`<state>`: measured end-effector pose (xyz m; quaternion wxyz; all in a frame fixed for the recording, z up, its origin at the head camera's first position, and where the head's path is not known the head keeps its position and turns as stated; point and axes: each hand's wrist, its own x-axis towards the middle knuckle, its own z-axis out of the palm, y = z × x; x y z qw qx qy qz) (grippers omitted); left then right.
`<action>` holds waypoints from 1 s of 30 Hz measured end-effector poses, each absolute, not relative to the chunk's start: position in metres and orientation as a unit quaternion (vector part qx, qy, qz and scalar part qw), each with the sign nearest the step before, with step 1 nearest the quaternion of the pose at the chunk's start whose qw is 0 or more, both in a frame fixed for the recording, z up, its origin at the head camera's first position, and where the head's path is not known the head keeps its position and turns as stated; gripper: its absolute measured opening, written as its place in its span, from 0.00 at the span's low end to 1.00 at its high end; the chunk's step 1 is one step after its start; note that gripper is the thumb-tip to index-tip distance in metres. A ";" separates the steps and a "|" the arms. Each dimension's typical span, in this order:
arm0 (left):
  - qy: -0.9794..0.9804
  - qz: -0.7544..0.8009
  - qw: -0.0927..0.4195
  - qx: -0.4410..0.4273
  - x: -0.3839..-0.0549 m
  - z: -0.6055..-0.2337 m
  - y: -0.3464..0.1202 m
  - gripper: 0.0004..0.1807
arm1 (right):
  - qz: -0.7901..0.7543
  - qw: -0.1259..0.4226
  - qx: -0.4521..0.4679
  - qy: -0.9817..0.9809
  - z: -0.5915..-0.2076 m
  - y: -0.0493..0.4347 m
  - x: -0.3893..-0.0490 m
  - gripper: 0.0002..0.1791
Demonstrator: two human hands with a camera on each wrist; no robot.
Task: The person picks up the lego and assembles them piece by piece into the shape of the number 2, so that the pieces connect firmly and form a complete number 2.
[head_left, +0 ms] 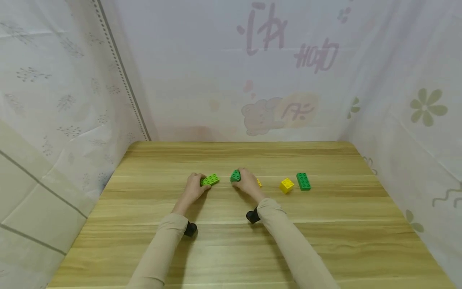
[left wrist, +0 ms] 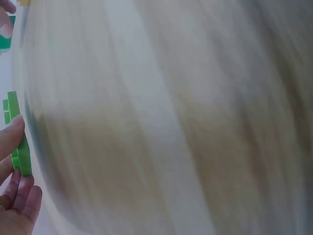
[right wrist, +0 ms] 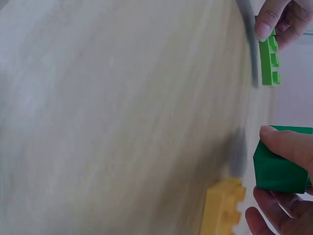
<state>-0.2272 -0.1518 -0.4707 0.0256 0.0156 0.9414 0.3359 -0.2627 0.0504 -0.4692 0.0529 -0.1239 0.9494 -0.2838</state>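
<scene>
My left hand pinches a flat light green toy building brick by its left end. In the left wrist view, the thumb presses one side of this light green brick, its studs facing left. To the right, my right hand grips a dark green brick between thumb and fingers. The right wrist view shows the smooth, angled side of that dark green brick, with the thumb across it. The two held bricks are apart. Beside my right hand lies a yellow brick, partly hidden by it.
Farther right on the wooden table sit a yellow square brick and a dark green studded brick. Printed cloth hangs behind the table and along both sides. A black wrist camera juts inward from the right sleeve.
</scene>
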 end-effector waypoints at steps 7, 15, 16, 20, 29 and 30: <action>0.937 0.344 0.043 0.041 -0.234 -0.464 -0.135 0.25 | -0.288 0.052 -0.103 0.951 -0.457 0.062 -0.271 0.30; 0.939 0.333 0.049 0.067 -0.249 -0.464 -0.116 0.24 | -0.289 0.060 -0.091 0.951 -0.451 0.068 -0.276 0.30; 0.939 0.333 0.050 0.073 -0.251 -0.464 -0.113 0.24 | -0.288 0.060 -0.091 0.952 -0.450 0.069 -0.276 0.30; 0.936 0.332 0.052 0.102 -0.261 -0.467 -0.101 0.22 | -0.282 0.057 -0.091 0.953 -0.448 0.073 -0.275 0.30; 0.937 0.320 0.056 0.130 -0.271 -0.474 -0.082 0.19 | -0.292 0.059 -0.088 0.951 -0.449 0.083 -0.271 0.28; 0.937 0.318 0.056 0.133 -0.271 -0.474 -0.080 0.19 | -0.294 0.059 -0.087 0.950 -0.450 0.085 -0.270 0.28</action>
